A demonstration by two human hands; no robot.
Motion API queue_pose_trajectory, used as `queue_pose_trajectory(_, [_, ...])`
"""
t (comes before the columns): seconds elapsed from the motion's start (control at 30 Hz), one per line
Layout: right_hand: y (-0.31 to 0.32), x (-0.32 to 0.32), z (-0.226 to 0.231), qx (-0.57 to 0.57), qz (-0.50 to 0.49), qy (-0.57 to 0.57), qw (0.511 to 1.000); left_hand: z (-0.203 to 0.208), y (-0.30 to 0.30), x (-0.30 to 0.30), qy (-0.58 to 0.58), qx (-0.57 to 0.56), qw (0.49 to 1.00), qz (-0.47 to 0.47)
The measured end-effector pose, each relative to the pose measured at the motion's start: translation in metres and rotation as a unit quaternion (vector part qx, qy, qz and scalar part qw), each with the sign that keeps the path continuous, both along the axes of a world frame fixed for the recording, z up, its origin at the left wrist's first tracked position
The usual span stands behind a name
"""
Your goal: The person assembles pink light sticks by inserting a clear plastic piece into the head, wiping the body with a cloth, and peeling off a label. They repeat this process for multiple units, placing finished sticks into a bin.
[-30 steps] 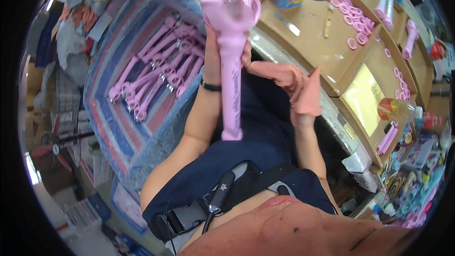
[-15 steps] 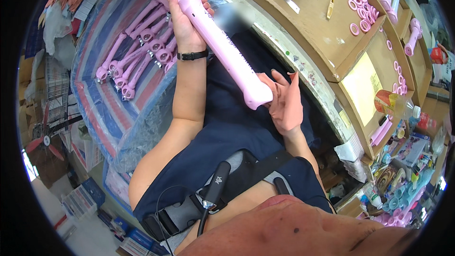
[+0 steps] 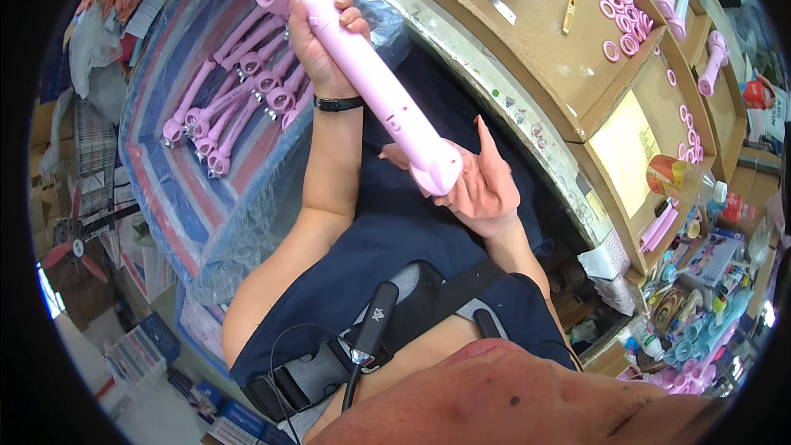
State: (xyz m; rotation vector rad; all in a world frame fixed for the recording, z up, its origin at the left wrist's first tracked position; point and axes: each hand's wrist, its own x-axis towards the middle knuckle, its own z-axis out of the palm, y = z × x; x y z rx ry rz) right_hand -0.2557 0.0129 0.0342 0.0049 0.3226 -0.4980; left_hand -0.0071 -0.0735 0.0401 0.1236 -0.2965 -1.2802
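A long pink plastic wand with a hollow, rounded head slants across in front of me, head toward the upper left. Just below that head, my left hand is closed round the shaft, fingers curled over its far side. At the lower end, a salmon-coloured cloth drapes over my right hand and lies against the wand's tip. My right fingers are bent under the tip with the cloth in them, mostly hidden by it. Several similar pink wands lie in a plastic-lined, striped bag on my left.
On the right, a workbench edge borders cardboard trays with pink rings, a brush and a metal blade. A plastic bottle stands farther right. A small fan is at the far left.
The wand has turned about its long axis, so the dark print on its shaft no longer shows. My right hand and the cloth have shifted slightly left, under its lower end.
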Motion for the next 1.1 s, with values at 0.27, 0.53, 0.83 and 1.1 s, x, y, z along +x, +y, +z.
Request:
queue_pose_trajectory(0.27, [0.013, -0.002, 0.001, 0.035, -0.016, -0.119, 0.992, -0.02, -0.006, 0.001, 0.238, -0.189, 0.945, -0.119])
queue_pose_trajectory(0.53, [0.006, 0.006, 0.016, -0.121, -0.008, 0.081, 0.989, 0.004, 0.004, -0.009, -0.104, 0.061, 0.986, 0.111])
queue_pose_trajectory(0.83, [-0.004, 0.007, 0.028, -0.134, 0.041, 0.047, 0.989, 0.026, 0.009, -0.036, -0.326, 0.159, 0.885, 0.291])
queue_pose_trajectory(1.1, [0.011, -0.001, 0.01, -0.236, -0.001, 0.455, 0.859, 0.019, 0.024, -0.008, -0.202, 0.077, 0.971, 0.105])
